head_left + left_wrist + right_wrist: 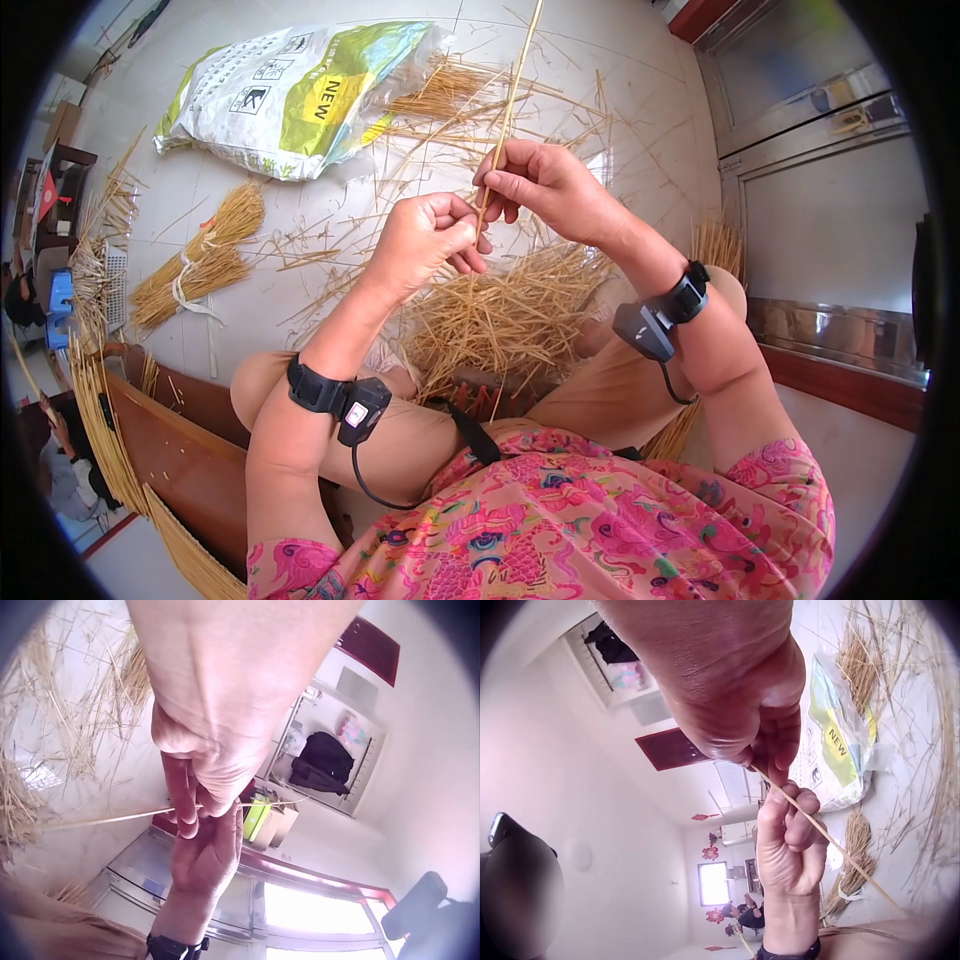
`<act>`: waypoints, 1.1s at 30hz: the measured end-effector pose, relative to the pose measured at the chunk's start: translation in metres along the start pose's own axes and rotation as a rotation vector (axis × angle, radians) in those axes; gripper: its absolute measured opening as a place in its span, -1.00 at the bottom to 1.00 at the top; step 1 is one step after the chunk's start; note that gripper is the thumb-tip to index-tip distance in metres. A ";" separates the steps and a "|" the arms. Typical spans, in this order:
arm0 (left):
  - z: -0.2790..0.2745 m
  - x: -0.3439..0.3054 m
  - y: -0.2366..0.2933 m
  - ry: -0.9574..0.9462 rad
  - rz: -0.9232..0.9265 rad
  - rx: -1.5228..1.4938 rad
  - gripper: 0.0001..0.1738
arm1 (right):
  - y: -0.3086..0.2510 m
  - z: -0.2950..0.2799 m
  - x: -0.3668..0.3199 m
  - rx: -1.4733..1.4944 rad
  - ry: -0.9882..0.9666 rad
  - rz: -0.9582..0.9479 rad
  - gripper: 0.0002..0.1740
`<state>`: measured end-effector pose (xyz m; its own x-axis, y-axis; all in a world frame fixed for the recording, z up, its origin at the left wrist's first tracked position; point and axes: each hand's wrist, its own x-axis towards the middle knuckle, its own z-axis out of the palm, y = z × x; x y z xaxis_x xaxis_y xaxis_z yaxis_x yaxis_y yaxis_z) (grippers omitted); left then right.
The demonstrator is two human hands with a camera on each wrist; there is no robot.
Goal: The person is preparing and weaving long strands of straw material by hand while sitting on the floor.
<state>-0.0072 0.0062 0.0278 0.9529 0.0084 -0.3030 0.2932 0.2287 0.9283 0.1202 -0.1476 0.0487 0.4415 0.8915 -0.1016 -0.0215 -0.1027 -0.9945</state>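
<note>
Between both hands is a long, thin straw stalk (pixel 513 95), slanting up and away in the head view. My left hand (pixel 428 238) pinches it near its lower end, with thumb and fingers together. Just above, my right hand (pixel 550 190) pinches the same stalk between thumb and fingers. The right wrist view shows the stalk (pixel 847 859) crossing the left hand's fingers (pixel 802 825). In the left wrist view the right hand (pixel 204 862) sits close below the left. Under the hands, a heap of loose cut straw (pixel 500 320) lies on the floor between the legs.
A large white and green plastic bag (pixel 285 100) lies ahead, straw spilling by its mouth. Left of the hands is a straw bundle (pixel 205 255) tied with white strips. A brown wooden bench (pixel 180 450) stands at the left, metal-framed doors (pixel 825 220) at the right.
</note>
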 end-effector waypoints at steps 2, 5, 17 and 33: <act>0.001 0.000 0.000 -0.003 0.016 -0.008 -0.84 | 0.000 0.002 0.000 -0.001 0.031 0.003 -0.82; 0.003 -0.001 0.000 0.002 0.023 0.005 -0.83 | -0.001 0.003 0.000 -0.050 0.063 0.015 -0.84; 0.002 0.001 -0.002 0.011 -0.023 -0.089 -0.84 | 0.001 0.003 0.000 -0.018 0.063 0.007 -0.82; -0.001 0.003 -0.006 0.047 -0.155 0.063 -0.86 | -0.010 -0.008 -0.004 0.306 -0.053 -0.050 -0.80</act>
<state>-0.0062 0.0058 0.0210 0.8917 0.0231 -0.4521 0.4422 0.1697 0.8807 0.1256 -0.1534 0.0589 0.4013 0.9148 -0.0452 -0.2731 0.0724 -0.9593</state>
